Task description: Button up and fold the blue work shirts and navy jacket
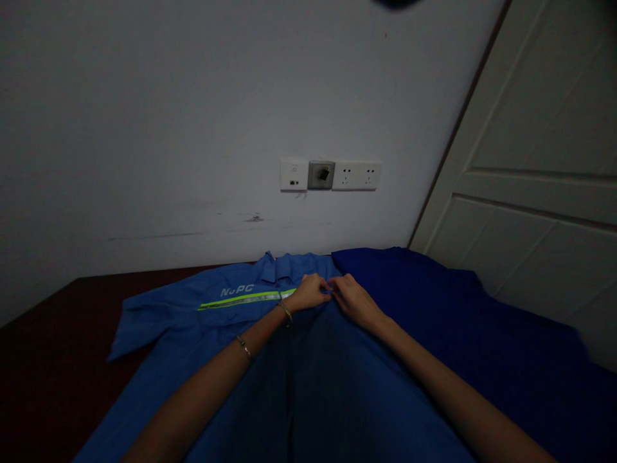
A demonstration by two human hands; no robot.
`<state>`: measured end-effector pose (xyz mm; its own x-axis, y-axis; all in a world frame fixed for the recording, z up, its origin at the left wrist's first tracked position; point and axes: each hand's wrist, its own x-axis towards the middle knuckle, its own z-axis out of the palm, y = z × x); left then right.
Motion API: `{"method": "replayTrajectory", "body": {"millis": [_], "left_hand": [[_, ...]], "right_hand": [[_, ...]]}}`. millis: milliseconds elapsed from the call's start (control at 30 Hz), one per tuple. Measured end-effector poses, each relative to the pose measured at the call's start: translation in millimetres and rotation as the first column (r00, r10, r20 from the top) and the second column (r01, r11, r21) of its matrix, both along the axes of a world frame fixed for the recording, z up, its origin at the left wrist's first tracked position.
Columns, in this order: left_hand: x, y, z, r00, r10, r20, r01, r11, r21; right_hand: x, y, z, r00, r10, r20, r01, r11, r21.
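Note:
A blue work shirt (180,313) with pale lettering and a yellow-green reflective stripe lies spread on the dark red surface, its collar toward the wall. My left hand (308,292) and my right hand (350,297) meet above its right part, fingertips close together. Both pinch a small bit of blue fabric between them. From there the cloth hangs down toward me between my forearms. Two bracelets sit on my left wrist and forearm. Which edge of the shirt is pinched is too dark to make out.
Darker blue cloth (409,289) lies to the right, beside a white panelled door (520,186). Behind is a white wall (168,128) with a row of sockets (357,175) and a grey plate (321,175). The dark red tabletop (53,334) shows at left.

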<state>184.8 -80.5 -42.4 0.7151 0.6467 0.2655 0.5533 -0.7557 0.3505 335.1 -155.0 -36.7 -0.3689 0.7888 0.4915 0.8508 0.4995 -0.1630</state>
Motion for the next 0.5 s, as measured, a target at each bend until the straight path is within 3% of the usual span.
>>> {"method": "replayTrajectory", "body": {"millis": [133, 367, 500], "left_hand": [[-0.6, -0.2, 1.6, 1.000, -0.012, -0.022, 0.012, 1.000, 0.011], [-5.0, 0.9, 9.8, 0.988, -0.118, -0.098, 0.125, 0.990, 0.066], [-5.9, -6.0, 17.8, 0.992, -0.067, -0.107, 0.080, 0.989, 0.126]], "right_hand": [[2.9, 2.7, -1.5, 0.999, -0.007, -0.031, 0.006, 0.999, -0.040], [9.9, 13.0, -12.7, 0.960, -0.038, -0.278, -0.007, 0.987, -0.159], [9.2, 15.8, -12.9, 0.919, -0.103, -0.380, 0.025, 0.978, -0.206]]}}
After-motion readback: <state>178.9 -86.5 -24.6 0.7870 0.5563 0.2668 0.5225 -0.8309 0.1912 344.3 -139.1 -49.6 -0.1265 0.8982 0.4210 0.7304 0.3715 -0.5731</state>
